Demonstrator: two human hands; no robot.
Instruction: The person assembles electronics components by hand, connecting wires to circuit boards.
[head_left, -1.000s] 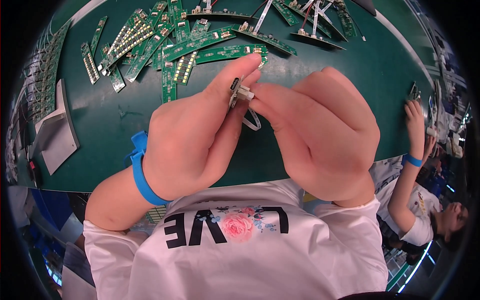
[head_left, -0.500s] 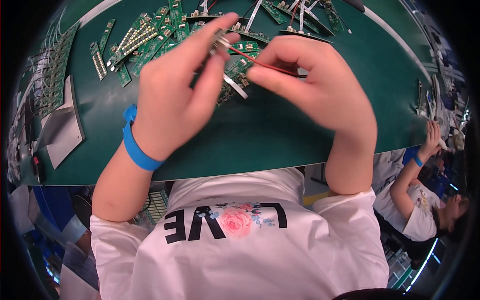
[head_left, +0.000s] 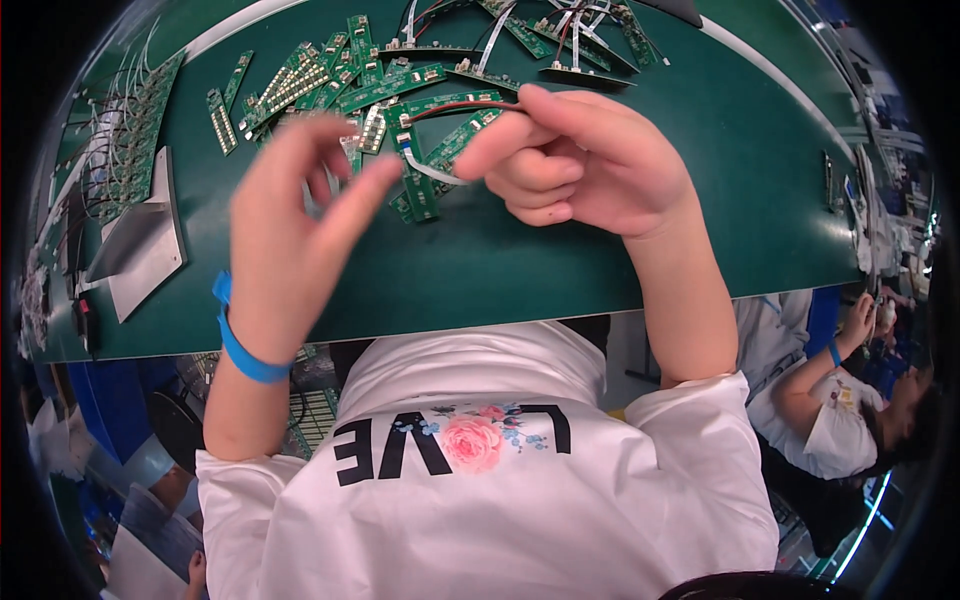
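Table: a green mat (head_left: 560,270) is covering the bench, its white edge curving along the far side.
Board pile: narrow green circuit boards (head_left: 330,85) are lying scattered at the mat's far side, a grey tray (head_left: 145,240) sitting left of them.
Right hand: the right hand (head_left: 580,165) is pinching a red and black wire (head_left: 455,105) over the pile's near edge.
Left hand: the left hand (head_left: 290,230) is hovering released, fingers spread, left of the wire.
Room: a co-worker (head_left: 850,400) is sitting beyond the mat's right end.

one head-worn fisheye view, steeply downward, close over the green table (head_left: 560,270)
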